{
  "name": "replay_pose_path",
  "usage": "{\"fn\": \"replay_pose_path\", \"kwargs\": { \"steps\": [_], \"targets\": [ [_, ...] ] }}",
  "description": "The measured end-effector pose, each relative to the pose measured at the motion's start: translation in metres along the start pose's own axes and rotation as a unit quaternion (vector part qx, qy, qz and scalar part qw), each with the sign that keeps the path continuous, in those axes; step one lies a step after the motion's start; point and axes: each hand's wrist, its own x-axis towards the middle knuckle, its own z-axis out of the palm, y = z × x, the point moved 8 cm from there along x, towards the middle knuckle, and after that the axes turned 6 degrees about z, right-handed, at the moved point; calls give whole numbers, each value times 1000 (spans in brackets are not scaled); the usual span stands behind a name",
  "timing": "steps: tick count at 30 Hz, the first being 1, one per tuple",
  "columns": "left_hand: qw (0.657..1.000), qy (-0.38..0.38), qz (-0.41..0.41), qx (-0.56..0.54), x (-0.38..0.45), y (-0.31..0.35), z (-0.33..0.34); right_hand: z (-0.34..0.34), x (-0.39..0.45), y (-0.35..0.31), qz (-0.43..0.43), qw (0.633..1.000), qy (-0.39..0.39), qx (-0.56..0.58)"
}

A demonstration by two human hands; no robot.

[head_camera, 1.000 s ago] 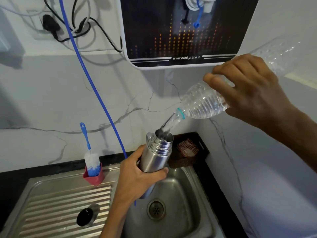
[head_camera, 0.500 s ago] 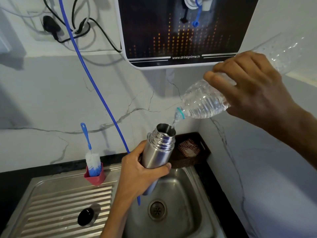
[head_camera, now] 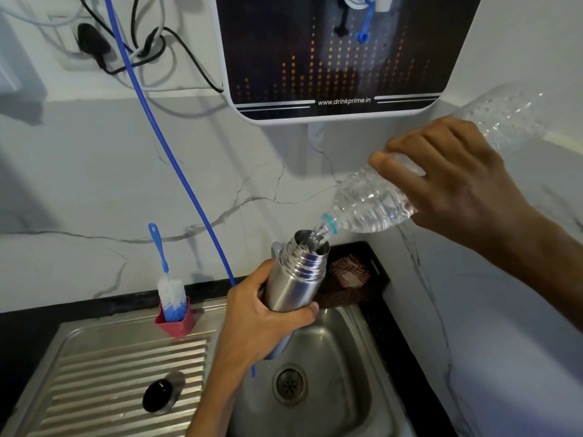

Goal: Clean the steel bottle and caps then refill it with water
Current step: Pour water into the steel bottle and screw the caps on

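Both hands gripping: left hand (head_camera: 258,320) hides steel bottle (head_camera: 295,279) base; right hand (head_camera: 454,184) covers plastic bottle (head_camera: 369,206) middle.

Location: domestic kitchen. Indicators: a stainless steel sink (head_camera: 353,402) with a ribbed draining board (head_camera: 120,380) is set into a dark tabletop (head_camera: 25,329). The walls are white marble-pattern panels (head_camera: 94,190). A wall-mounted water purifier (head_camera: 337,55), marked www.drinkprime.in, hangs above the sink. A bottle brush (head_camera: 168,288) stands in a red holder (head_camera: 176,321) at the sink's rear edge. A wall socket (head_camera: 88,42) with plugged cables is fitted at upper left.
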Motion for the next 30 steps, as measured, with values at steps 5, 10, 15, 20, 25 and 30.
{"fn": "replay_pose_path", "kwargs": {
  "steps": [5, 10, 15, 20, 25, 30],
  "targets": [
    [1000, 1, -1, -8, 1, -2, 1, -5, 6, 4, -1, 1000, 8, 2],
    [1000, 3, -4, -11, 2, -1, 1, -7, 10, 5, 3, 1000, 10, 10],
    [1000, 4, -1, -15, 2, 1, 0, -3, 6, 0, 13, 999, -5, 29],
    [1000, 9, 6, -20, 1, 1, -2, 9, -5, -10, 31, 996, -46, 63],
    [1000, 11, 14, -14, -2, 2, -2, 3, -6, -11, 31, 998, -28, 52],
    [999, 20, 5, -30, -5, 0, -1, 7, -8, -9, 92, 988, -60, 107]
  ]
}}
